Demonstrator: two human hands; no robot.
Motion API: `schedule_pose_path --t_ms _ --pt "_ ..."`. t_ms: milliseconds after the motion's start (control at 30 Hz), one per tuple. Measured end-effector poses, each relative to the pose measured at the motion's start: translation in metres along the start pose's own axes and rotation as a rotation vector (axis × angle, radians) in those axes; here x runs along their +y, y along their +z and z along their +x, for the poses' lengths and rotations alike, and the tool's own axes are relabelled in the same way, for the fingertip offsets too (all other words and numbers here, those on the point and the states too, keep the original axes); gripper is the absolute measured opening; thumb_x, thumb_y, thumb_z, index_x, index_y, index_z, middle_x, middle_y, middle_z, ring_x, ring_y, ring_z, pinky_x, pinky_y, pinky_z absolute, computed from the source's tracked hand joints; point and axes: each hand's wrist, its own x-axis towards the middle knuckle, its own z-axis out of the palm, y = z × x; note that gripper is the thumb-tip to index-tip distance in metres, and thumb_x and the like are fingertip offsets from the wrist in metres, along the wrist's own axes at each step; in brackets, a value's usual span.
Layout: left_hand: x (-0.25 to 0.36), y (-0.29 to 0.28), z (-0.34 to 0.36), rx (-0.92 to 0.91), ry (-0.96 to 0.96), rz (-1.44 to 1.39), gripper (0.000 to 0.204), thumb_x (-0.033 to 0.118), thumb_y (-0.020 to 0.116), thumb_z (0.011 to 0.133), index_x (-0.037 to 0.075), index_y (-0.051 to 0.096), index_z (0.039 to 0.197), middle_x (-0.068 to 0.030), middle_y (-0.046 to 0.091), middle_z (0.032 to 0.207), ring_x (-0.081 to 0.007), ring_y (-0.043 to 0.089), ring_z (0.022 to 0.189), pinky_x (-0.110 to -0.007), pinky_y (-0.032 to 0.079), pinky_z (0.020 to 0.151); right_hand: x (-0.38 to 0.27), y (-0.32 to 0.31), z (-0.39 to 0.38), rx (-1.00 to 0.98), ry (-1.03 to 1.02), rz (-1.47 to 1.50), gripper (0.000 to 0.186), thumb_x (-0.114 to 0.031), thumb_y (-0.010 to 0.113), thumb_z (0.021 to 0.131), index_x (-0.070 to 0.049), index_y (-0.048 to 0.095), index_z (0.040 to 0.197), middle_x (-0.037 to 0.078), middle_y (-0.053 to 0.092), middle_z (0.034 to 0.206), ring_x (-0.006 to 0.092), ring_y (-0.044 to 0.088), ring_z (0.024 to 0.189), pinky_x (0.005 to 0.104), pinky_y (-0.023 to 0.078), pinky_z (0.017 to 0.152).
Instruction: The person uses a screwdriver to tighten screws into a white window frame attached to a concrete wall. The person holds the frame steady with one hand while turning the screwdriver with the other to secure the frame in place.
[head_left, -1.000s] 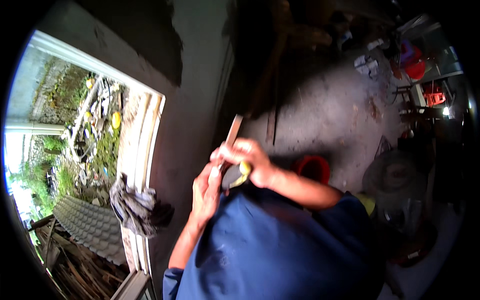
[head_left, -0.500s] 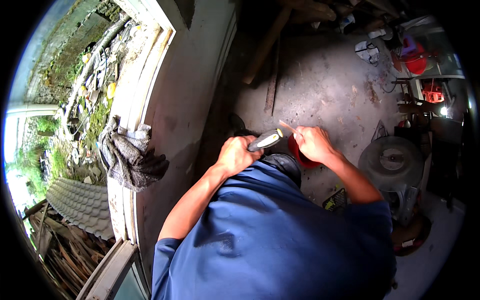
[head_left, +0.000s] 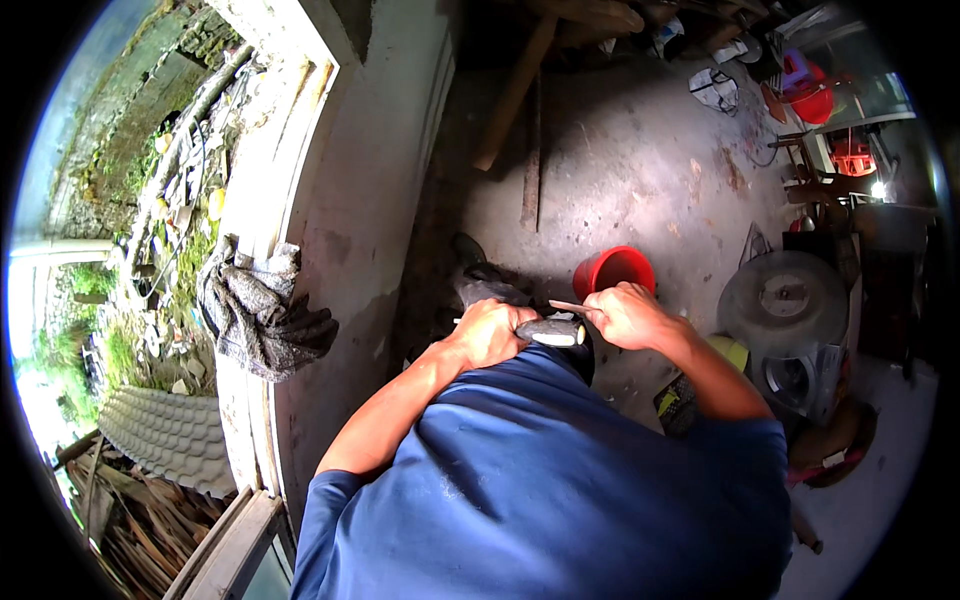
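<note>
My left hand point(head_left: 490, 332) is closed around a dark-handled tool point(head_left: 553, 331) with a pale inset along its side; its kind I cannot make out. Between the fingers of my right hand point(head_left: 632, 316) is a thin, flat brownish strip point(head_left: 572, 306), its free end pointing left, just above the tool's end. Both hands are close together in front of my blue shirt. Behind my right hand a red bucket point(head_left: 613, 266) stands on the floor, its near side partly covered by the hand. My shoe point(head_left: 467, 249) shows beyond my left hand.
A grey cloth point(head_left: 262, 310) hangs over the window sill at left. Long timbers point(head_left: 520, 95) lean at the back. To the right are a round grey disc point(head_left: 783, 303), a front-loading drum machine point(head_left: 790, 378) and a red stool-like thing point(head_left: 853, 158).
Both hands have moved lower, nearer my shirt, and the tool now lies more level. The strip has swung flatter. More of the red bucket shows as the view has shifted.
</note>
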Motion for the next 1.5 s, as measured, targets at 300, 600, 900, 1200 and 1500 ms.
schedule_pose_path --t_ms 300,600,900,1200,1500 --pt "-0.012 -0.011 -0.024 -0.029 0.116 0.143 0.033 0.012 0.068 0.08 0.018 0.077 0.111 -0.0131 0.076 0.097 -0.0375 0.072 0.09 -0.048 0.058 0.081 -0.029 -0.005 -0.015 -0.098 -0.086 -0.181 0.024 -0.018 0.057 0.095 -0.004 0.076 0.097 0.025 0.07 0.078 0.0463 0.069 0.074 0.0556 0.055 0.073" --pt "-0.009 -0.019 -0.028 -0.065 0.157 0.221 0.038 0.007 0.071 0.075 0.016 0.077 0.111 -0.01 0.078 0.103 -0.0341 0.074 0.094 -0.045 0.06 0.082 -0.024 0.032 -0.001 -0.017 -0.193 -0.326 0.021 -0.012 0.056 0.091 -0.001 0.073 0.097 0.023 0.073 0.08 0.0433 0.072 0.075 0.0548 0.055 0.068" --pt "-0.014 -0.014 -0.03 -0.035 0.151 0.187 0.035 0.007 0.069 0.076 0.017 0.077 0.109 -0.0096 0.077 0.101 -0.0338 0.074 0.092 -0.045 0.06 0.08 -0.043 0.05 0.008 0.009 -0.212 -0.423 0.023 -0.012 0.055 0.093 0.003 0.07 0.102 0.02 0.074 0.083 0.0379 0.074 0.075 0.0522 0.056 0.066" --pt "-0.017 -0.008 -0.029 -0.005 0.162 0.208 0.029 0.01 0.068 0.075 0.015 0.077 0.102 -0.0109 0.076 0.095 -0.0363 0.072 0.088 -0.049 0.058 0.079 -0.049 0.067 0.007 0.009 -0.173 -0.452 0.023 -0.01 0.052 0.097 0.005 0.064 0.111 0.018 0.074 0.087 0.0356 0.075 0.081 0.0502 0.057 0.067" --pt "-0.012 -0.01 -0.028 -0.01 0.148 0.219 0.033 0.009 0.069 0.076 0.016 0.078 0.107 -0.012 0.077 0.096 -0.036 0.073 0.088 -0.046 0.059 0.079 -0.047 0.061 0.014 -0.04 -0.157 -0.372 0.027 -0.011 0.058 0.09 0.003 0.066 0.112 0.02 0.075 0.089 0.0391 0.075 0.085 0.0516 0.057 0.072"
